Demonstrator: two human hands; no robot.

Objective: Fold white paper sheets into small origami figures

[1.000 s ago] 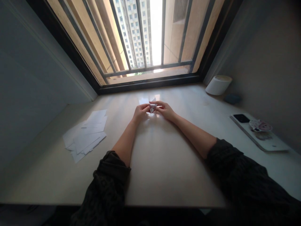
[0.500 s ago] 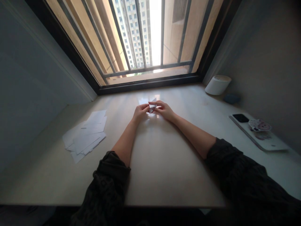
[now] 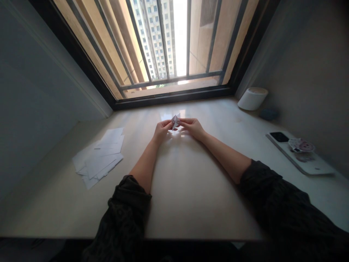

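Note:
A small piece of folded white paper [image 3: 175,121] with pointed corners is held up between both hands, near the window end of the white tabletop [image 3: 196,189]. My left hand [image 3: 161,130] pinches its left side between thumb and fingers. From the other side, my right hand [image 3: 193,127] grips the right part, fingertips closed on it. Its finer folds are too small to make out, and the fingers cover part of its edges.
Loose white paper sheets [image 3: 100,156] lie in an overlapping pile at the left. On the right are a phone [image 3: 313,162] with a round grip on its back, a white cylinder [image 3: 252,99] and a dark rounded object [image 3: 268,114]. A barred window [image 3: 174,95] borders the far edge.
The folded paper has turned, and its pointed front now shows between the hands. My right fingers have shifted from over its top to its right side. The left hand barely moved.

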